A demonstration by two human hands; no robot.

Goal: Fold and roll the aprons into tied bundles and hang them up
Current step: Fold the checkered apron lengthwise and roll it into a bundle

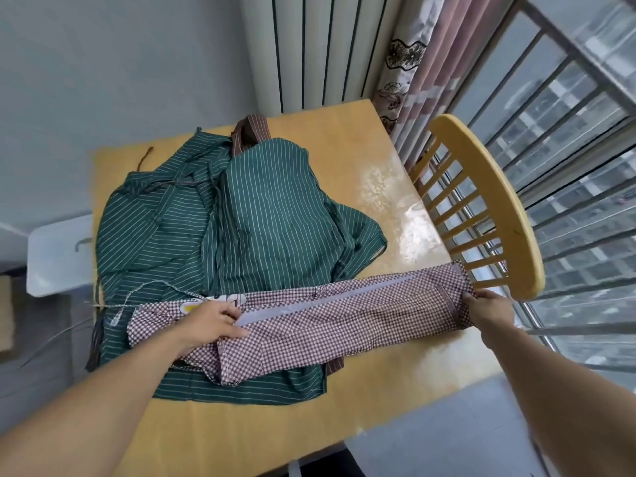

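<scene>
A maroon-and-white checked apron (344,315) lies folded into a long band across the near part of the wooden table (344,139), its pale lining showing along the fold. My left hand (210,323) pinches the folded edge at the band's left part. My right hand (488,309) grips the band's right end, which hangs past the table edge. Under and behind it lies a heap of green striped aprons (261,215), with a brown striped one (249,132) poking out at the back. A thin tie string (144,290) trails off to the left.
A wooden spindle-back chair (488,201) stands against the table's right side. Behind it are a metal window railing (568,166) and a patterned curtain (413,63). A white plastic box (58,256) sits left of the table, a ribbed white panel (320,49) behind it.
</scene>
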